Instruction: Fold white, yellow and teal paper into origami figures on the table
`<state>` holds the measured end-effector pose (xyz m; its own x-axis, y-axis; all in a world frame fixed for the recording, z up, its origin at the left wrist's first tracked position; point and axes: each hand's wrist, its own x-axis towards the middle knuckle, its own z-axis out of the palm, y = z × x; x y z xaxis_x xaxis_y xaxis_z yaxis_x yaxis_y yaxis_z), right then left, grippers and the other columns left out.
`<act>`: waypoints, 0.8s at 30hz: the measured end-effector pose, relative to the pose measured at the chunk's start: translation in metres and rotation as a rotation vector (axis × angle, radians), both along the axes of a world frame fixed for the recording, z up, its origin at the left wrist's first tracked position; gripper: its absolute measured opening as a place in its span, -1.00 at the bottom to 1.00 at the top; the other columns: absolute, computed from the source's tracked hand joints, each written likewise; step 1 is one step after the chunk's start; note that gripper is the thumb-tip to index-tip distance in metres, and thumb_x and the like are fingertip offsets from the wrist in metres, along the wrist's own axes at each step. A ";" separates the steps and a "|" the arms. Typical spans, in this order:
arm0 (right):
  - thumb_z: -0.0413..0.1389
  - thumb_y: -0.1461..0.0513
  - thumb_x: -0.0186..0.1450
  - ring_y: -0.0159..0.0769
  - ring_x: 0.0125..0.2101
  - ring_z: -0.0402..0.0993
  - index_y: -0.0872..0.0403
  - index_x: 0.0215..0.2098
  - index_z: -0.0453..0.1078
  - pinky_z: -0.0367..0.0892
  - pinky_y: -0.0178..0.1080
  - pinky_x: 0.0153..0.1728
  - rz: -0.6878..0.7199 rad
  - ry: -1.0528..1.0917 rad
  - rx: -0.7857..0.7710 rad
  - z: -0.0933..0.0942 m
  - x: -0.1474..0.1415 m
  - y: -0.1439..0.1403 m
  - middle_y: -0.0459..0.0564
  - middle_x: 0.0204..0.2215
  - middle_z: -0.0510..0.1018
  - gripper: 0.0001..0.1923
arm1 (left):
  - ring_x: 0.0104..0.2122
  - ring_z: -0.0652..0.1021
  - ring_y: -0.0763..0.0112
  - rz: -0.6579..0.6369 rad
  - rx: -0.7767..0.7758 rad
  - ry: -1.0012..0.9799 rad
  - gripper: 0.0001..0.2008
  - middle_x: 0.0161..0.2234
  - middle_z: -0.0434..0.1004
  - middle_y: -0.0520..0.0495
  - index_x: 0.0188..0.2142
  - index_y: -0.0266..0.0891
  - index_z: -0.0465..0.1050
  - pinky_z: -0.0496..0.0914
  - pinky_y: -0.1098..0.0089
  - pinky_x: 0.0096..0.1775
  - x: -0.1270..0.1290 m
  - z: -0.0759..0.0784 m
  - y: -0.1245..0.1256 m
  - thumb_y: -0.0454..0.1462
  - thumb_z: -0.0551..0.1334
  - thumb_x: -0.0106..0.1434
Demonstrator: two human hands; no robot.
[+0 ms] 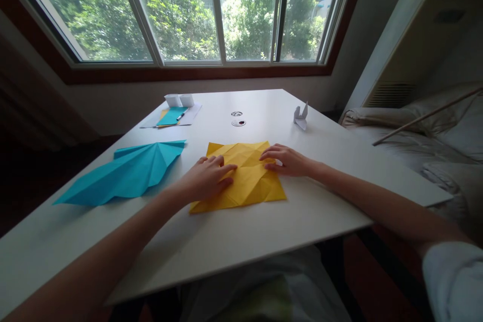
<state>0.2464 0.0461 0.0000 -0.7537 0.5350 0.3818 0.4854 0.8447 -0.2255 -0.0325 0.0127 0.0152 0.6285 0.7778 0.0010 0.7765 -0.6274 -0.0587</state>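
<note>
A creased yellow paper square [247,181] lies flat on the white table [264,231] in front of me. My left hand [206,178] rests palm down on its left part, fingers pressing the paper. My right hand [287,160] presses on the sheet's upper right edge with fingers stretched out. Neither hand grips anything. A folded blue paper shape [124,172] lies to the left of the yellow sheet, apart from my hands.
At the far left of the table lie white sheets with a blue and yellow paper [171,115], a pen and two small white paper boxes [179,99]. A white folded paper figure [301,116] stands at the far right. A bed [433,141] is on the right.
</note>
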 end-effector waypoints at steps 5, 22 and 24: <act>0.03 0.05 0.26 -0.21 -0.13 0.41 0.05 -0.09 0.41 0.26 -0.14 -0.07 0.025 -0.128 -0.017 -0.001 -0.003 -0.001 0.09 -0.13 0.51 -0.65 | 0.00 0.35 0.09 0.017 0.015 -0.039 -0.51 0.00 0.34 -0.18 0.06 -0.10 0.28 0.22 0.12 0.00 0.013 -0.004 -0.008 0.06 -0.09 0.28; -0.07 -0.07 0.28 -0.11 0.18 0.10 0.09 0.22 0.10 0.02 -0.03 0.15 0.016 -0.188 -0.122 -0.010 -0.021 -0.007 0.15 0.19 0.20 -0.35 | 0.25 -0.01 -0.02 0.038 -0.147 -0.090 -0.07 0.29 -0.11 -0.23 0.29 -0.21 -0.14 -0.05 0.05 0.17 0.024 -0.017 -0.006 0.29 -0.09 0.10; -0.10 -0.12 0.26 -0.08 0.23 -0.03 0.09 0.27 0.00 -0.08 -0.02 0.20 -0.030 -0.232 -0.167 -0.012 -0.019 -0.005 0.14 0.25 0.08 -0.26 | 0.26 -0.09 -0.02 0.053 -0.169 -0.080 -0.06 0.30 -0.17 -0.21 0.30 -0.20 -0.18 -0.09 0.06 0.18 0.023 -0.017 -0.004 0.29 -0.10 0.10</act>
